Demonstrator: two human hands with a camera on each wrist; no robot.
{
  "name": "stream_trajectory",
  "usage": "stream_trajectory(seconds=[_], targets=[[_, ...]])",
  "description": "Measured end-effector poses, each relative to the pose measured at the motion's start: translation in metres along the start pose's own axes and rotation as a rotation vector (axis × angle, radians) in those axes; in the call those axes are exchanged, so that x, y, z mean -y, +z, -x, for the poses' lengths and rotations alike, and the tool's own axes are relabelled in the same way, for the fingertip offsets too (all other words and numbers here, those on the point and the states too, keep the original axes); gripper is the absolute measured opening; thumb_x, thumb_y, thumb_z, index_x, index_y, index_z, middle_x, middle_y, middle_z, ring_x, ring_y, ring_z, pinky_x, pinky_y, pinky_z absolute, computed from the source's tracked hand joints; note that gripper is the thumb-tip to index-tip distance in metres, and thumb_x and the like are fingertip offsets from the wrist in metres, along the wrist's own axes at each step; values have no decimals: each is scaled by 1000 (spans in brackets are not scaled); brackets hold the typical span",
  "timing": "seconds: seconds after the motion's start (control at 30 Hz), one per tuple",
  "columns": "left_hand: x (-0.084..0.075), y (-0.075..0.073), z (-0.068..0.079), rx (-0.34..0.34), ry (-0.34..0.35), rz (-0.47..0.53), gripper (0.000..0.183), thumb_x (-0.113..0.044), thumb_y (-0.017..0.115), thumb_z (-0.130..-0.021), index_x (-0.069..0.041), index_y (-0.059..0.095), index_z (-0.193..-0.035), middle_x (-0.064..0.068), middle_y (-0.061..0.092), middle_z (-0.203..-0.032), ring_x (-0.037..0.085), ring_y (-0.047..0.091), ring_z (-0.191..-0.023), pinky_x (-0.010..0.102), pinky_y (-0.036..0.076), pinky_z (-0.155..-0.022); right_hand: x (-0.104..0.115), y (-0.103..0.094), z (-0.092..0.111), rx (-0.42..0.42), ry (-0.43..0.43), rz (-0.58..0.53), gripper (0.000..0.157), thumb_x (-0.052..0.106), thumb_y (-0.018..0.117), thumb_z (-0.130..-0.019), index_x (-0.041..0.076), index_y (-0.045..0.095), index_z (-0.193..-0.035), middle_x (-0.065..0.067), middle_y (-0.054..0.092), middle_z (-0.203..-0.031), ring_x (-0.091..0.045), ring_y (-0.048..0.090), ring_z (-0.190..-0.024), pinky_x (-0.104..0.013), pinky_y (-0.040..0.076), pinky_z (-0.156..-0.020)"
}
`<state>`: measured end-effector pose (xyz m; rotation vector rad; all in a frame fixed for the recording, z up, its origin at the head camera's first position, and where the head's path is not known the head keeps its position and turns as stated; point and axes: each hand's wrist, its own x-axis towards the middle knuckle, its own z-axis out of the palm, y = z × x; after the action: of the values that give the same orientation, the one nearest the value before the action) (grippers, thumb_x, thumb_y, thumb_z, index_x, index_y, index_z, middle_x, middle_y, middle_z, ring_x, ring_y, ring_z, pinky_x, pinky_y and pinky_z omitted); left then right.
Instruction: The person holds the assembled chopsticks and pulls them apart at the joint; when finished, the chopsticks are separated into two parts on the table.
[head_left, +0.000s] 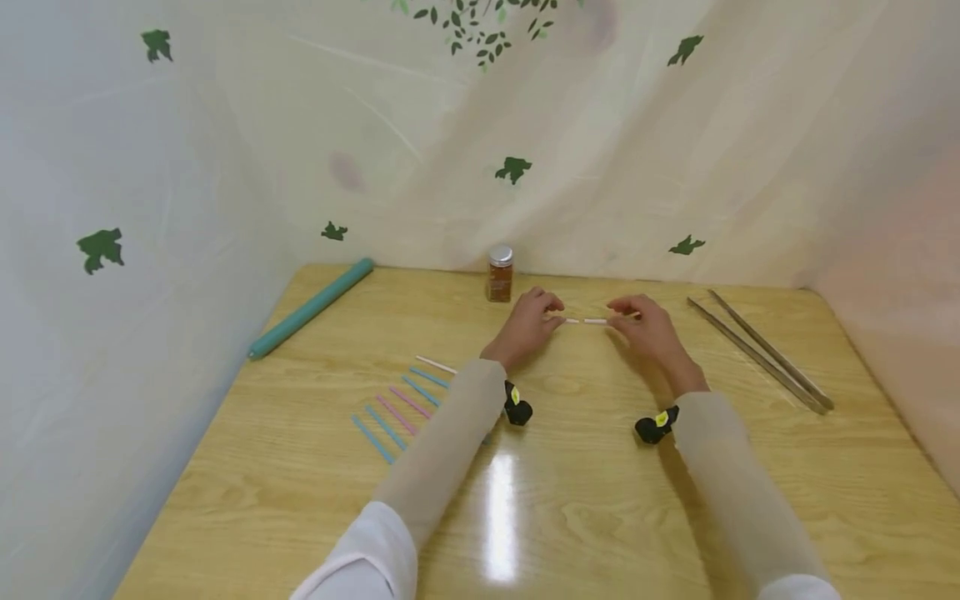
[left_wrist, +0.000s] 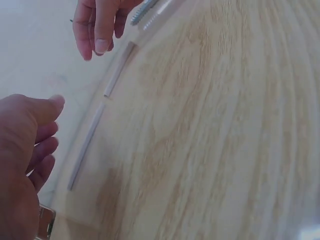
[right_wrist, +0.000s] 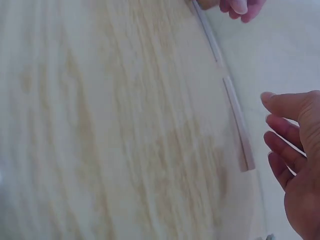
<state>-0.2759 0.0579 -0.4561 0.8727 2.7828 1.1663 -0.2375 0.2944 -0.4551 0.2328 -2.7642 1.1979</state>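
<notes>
Two short white sticks lie nearly end to end on the wooden table, a small gap between them. Beside the left stick [left_wrist: 87, 145] is my left hand [head_left: 528, 325], fingers loosely bent and apart from it in the left wrist view. My right hand [head_left: 645, 327] hovers near the right stick [right_wrist: 237, 125] with thumb and fingers spread, holding nothing. In the head view the fingertips partly cover the outer ends of both sticks. Just behind the left hand stands a small glass jar [head_left: 500, 279] with a silver lid and reddish-brown contents.
Blue, pink and white sticks [head_left: 396, 408] lie in a slanted row, partly hidden by the left forearm. A teal rod [head_left: 311, 310] lies along the table's left edge. Long metal tongs [head_left: 757, 357] are on the right. Printed cloth [head_left: 420, 200] hangs behind the table.
</notes>
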Motion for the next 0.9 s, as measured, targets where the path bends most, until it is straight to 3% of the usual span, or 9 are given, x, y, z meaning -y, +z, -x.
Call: stream_trajectory(seconds=[0.27, 0.53, 0.8, 0.9], targets=[[0, -21, 15, 9, 48, 172, 22, -18, 65, -92, -1, 65, -106, 10, 61, -104, 20, 58, -97, 23, 48, -85, 23, 6, 8, -53, -94, -33, 27, 9, 65, -91, -2, 62, -115, -21, 59, -109, -35, 56, -100, -47, 45, -86], [13, -50, 39, -44, 4, 216, 21, -20, 66, -91, -4, 65, -104, 9, 64, -104, 19, 61, -95, 24, 50, -81, 43, 20, 16, -22, -130, -78, 30, 7, 65, -90, -3, 60, -118, -21, 59, -110, -34, 56, -101, -51, 46, -89], [34, -80, 65, -36, -72, 227, 23, -25, 63, -93, -7, 66, -107, 6, 66, -105, 17, 61, -97, 29, 51, -85, 71, 39, 28, -12, -172, -127, 34, 14, 68, -89, 1, 59, -119, -18, 60, -110, -25, 55, -98, -42, 47, -88], [41, -91, 75, -26, -89, 243, 24, -25, 63, -93, -7, 66, -108, 5, 66, -105, 17, 61, -98, 31, 51, -86, 81, 46, 31, 11, -172, -164, 35, 14, 69, -88, 1, 59, -119, -21, 60, -110, -27, 56, -99, -44, 48, -89]])
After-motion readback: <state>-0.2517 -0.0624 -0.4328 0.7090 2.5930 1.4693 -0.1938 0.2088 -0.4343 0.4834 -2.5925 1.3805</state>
